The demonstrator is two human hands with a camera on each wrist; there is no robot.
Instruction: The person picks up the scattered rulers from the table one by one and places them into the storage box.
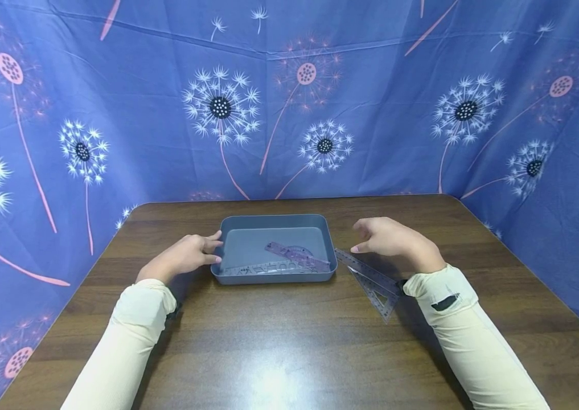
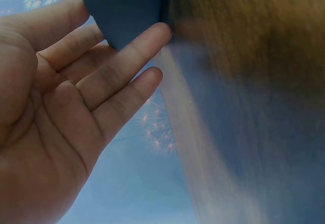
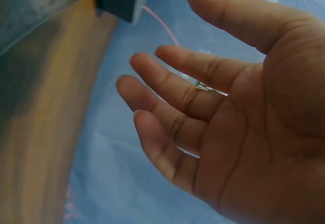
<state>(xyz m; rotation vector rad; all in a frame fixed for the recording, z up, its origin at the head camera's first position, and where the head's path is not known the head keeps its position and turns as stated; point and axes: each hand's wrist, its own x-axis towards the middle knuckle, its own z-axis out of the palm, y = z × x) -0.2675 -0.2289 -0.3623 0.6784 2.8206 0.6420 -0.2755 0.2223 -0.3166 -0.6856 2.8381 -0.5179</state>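
Observation:
A grey-blue tray (image 1: 243,242) sits on the table. Inside it lie a purple-tinted ruler (image 1: 315,263), what looks like a protractor (image 1: 300,250), and a clear stencil-like ruler (image 1: 255,268) along the front wall. My left hand (image 1: 183,257) is at the tray's left end, fingers fairly straight; in the left wrist view its fingertips overlap the tray's dark wall (image 2: 127,10). To the right of the tray, a clear ruler (image 1: 371,274) and a clear set square (image 1: 373,294) overlap on the table. Over the ruler's far end hovers my right hand (image 1: 394,236), its fingers relaxed and holding nothing.
The brown wooden table (image 1: 207,341) carries a bright light reflection near its front. Blue cloth (image 1: 156,142) with dandelion prints hangs behind and along both sides. A dark band (image 1: 402,286) shows at the right wrist.

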